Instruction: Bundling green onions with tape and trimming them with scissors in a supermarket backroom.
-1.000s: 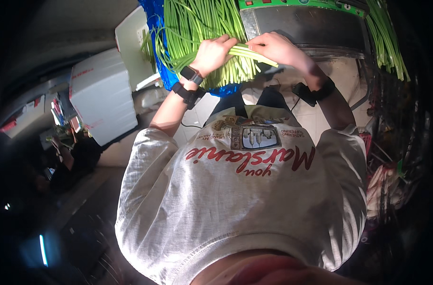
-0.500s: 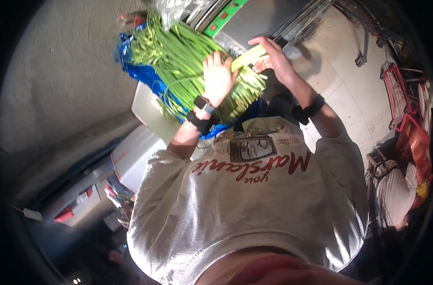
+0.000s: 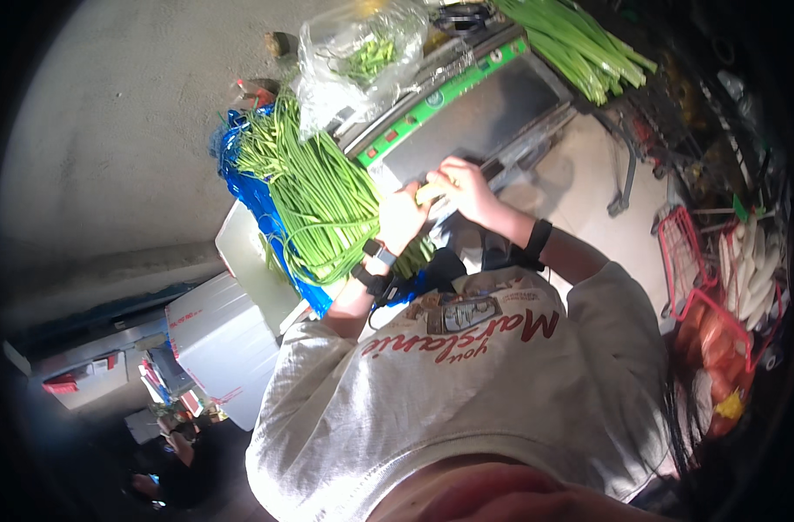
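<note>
Head view: gripping a pale stem bundle (image 3: 429,193) in left hand (image 3: 401,219) and right hand (image 3: 468,191) (both at once, probably for steadiness), beside garlic scapes (image 3: 327,196) laid parallel on blue plastic sheeting (image 3: 251,197), presumably to stay aligned and clean.

A blue plastic sheet (image 3: 256,198) bears a thick layer of long green stalks (image 3: 320,196).

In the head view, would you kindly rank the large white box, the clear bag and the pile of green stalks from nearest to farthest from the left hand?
From the left hand:
1. Pile of green stalks, just left.
2. Clear bag, upper left.
3. Large white box, lower left.
</note>
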A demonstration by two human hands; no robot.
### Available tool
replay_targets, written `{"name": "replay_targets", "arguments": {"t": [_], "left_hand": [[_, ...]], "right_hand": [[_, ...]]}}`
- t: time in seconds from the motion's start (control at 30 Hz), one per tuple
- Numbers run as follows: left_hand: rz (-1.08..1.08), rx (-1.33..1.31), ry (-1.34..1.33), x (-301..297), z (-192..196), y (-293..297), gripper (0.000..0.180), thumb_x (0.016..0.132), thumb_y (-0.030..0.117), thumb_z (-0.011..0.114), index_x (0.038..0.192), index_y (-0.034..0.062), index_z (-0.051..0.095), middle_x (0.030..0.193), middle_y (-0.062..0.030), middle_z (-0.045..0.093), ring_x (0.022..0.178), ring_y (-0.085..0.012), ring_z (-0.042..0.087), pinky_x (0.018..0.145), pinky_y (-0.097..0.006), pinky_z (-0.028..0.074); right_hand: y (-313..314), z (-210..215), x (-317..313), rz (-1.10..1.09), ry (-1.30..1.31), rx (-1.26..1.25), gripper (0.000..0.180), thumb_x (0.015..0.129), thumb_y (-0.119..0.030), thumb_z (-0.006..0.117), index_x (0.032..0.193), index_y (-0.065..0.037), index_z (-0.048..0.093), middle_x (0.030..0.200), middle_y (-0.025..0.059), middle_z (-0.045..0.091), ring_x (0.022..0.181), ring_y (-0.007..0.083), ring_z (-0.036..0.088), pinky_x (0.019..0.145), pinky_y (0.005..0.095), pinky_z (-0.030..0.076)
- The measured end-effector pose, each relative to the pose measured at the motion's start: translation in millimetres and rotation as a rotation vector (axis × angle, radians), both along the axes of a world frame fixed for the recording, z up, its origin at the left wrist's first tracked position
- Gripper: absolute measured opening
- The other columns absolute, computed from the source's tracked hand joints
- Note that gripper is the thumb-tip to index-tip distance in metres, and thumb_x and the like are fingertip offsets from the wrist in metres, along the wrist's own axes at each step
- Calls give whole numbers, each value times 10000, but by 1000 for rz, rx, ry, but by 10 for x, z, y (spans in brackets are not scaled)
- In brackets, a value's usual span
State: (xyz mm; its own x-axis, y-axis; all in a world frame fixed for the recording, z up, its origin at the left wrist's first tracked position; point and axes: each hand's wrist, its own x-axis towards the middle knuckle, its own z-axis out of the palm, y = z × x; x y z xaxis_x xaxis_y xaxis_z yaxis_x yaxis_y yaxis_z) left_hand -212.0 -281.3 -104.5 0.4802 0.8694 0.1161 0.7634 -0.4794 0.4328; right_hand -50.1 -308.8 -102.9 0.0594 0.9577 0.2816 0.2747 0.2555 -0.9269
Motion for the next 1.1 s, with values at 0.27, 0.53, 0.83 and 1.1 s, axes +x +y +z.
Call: {"name": "replay_targets", "arguments": {"t": [0.27,0.53,0.83,1.1], "left_hand": [[61,-52,-84,-462,512,280,209,698,220,668,830,92,568,687,-125,609,645,-313,613,575,-400,489],[-52,88,-169,-864,27,934,184,748,175,622,860,70,519,725,-121,592,653,-312,598,550,-416,471],[-42,41,-129,364,421,1743,272,764,197,643,921,63,465,677,-146,585,604,-341,586,525,-429,451],[147,-79,-148,2024,736,2521,313,816,305,640,892,38,496,557,-182,537,576,-378,567,497,-423,428]], "right_hand": [[381,517,-363,26,148,-188,176,889,-108,525,801,5,626,632,18,555,411,50,461,373,210,362],[1113,274,-815,-27,134,-425,173,825,-170,617,747,-16,625,560,11,545,425,66,495,384,213,364],[1977,657,695,36,275,-402,180,831,-107,628,706,-7,547,599,38,550,448,92,522,400,218,405],[3828,1420,3013,427,-141,-365,265,865,-207,581,1081,-56,554,826,42,608,831,131,592,704,286,478]]}}
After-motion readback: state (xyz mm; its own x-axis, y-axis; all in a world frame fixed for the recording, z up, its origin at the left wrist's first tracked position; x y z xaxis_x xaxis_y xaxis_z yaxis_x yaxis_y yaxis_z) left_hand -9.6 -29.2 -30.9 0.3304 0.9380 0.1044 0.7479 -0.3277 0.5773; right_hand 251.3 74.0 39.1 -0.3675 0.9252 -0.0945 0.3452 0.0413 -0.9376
